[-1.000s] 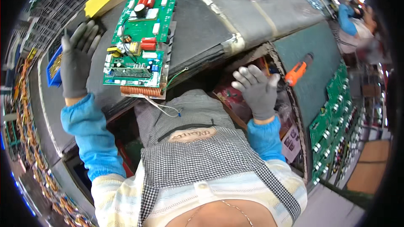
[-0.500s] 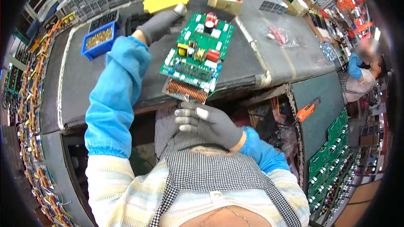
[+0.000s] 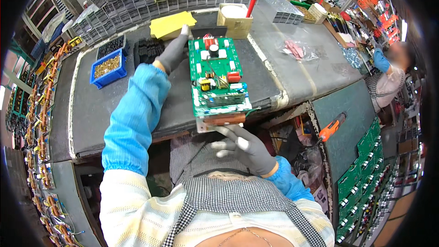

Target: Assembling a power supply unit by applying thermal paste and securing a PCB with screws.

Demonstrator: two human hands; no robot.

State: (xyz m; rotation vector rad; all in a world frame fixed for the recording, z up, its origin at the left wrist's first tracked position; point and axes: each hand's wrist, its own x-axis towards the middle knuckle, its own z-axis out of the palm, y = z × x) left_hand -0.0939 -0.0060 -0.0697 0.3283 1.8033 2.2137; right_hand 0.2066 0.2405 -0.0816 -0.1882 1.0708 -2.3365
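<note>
A green circuit board (image 3: 216, 71), crowded with parts, lies at the table's front edge, a copper coil (image 3: 224, 118) at its near end. My left hand (image 3: 174, 54), in a grey glove with pale fingertips, grips the board's far left edge; some of its fingers are hidden there. My right hand (image 3: 249, 148), gloved alike, is just in front of the coil with its fingers apart. One fingertip comes close to the coil's underside; whether it touches is not clear.
A blue bin of small brass-coloured parts (image 3: 109, 69), black parts (image 3: 148, 51), yellow sheets (image 3: 171, 24) and a cardboard box (image 3: 234, 24) with a red pen (image 3: 254, 0) surround the board. Rightward are an orange power screwdriver (image 3: 333, 127), more boards (image 3: 361, 174) and another person (image 3: 391, 80).
The board has turned so its long sides run more nearly straight away from me. My left hand has moved with it. My right hand's fingers have spread from their closer curl.
</note>
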